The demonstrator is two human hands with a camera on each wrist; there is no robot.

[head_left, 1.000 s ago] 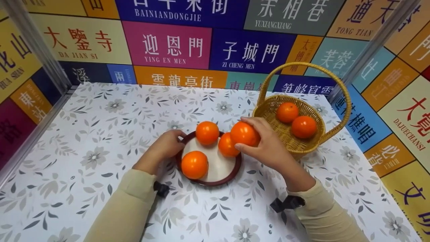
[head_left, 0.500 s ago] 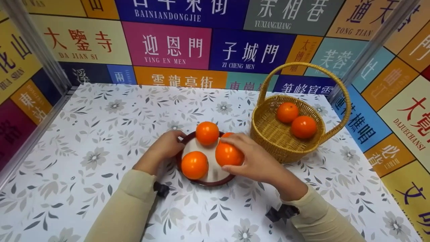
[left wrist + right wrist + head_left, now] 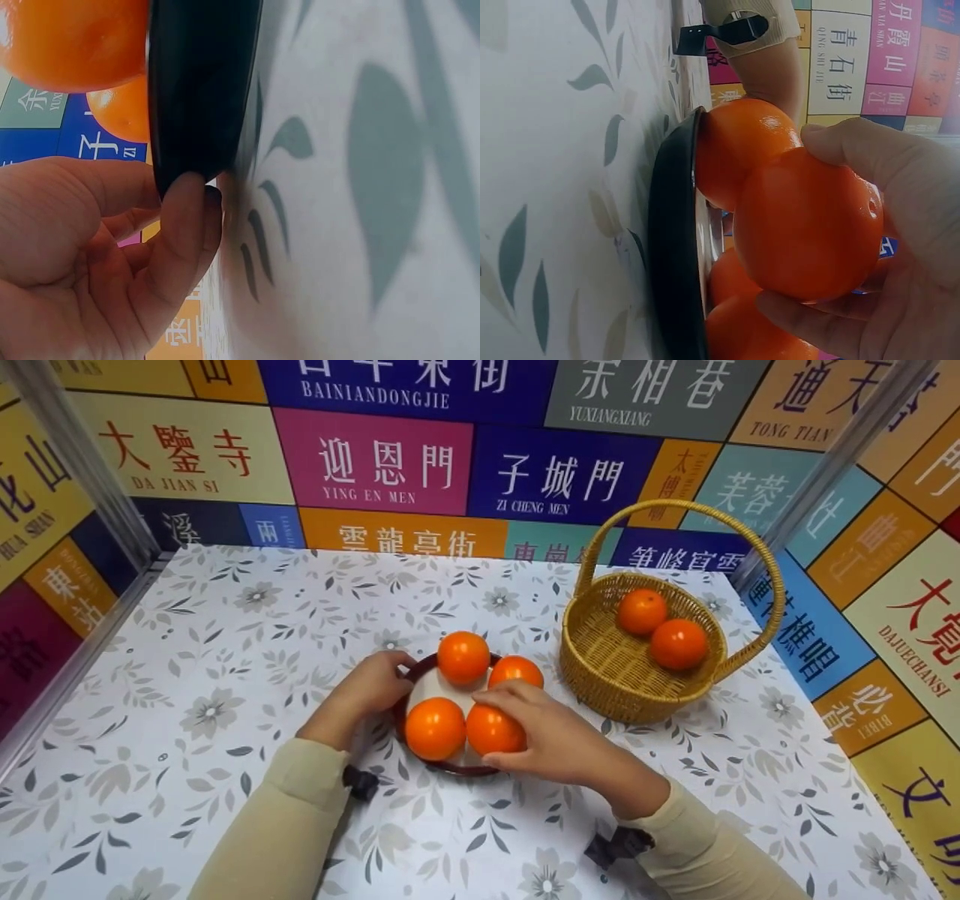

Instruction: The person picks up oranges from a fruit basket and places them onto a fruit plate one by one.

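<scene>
My left hand (image 3: 373, 684) pinches the left rim of a round dish (image 3: 199, 90), thumb and fingers on either side of its dark wall. The dish has a pale inside and a dark red rim. In my right hand (image 3: 559, 735) is an orange (image 3: 808, 225), gripped between thumb and fingers over the front right of the dish. Three more oranges sit in the dish: one at the back (image 3: 463, 658), one at the right (image 3: 517, 675), partly behind my right hand, and one at the front left (image 3: 435, 728).
A woven basket (image 3: 637, 706) with a tall arched handle (image 3: 679, 502) stands to the right of the dish. Two oranges (image 3: 678, 644) lie in it. Flowered paper (image 3: 210, 712) covers the table, and printed panels (image 3: 371, 461) wall the back and sides.
My right hand has carried its orange from above the dish's right edge leftward and toward me, to the front right of the dish. The left hand keeps its place on the rim.
</scene>
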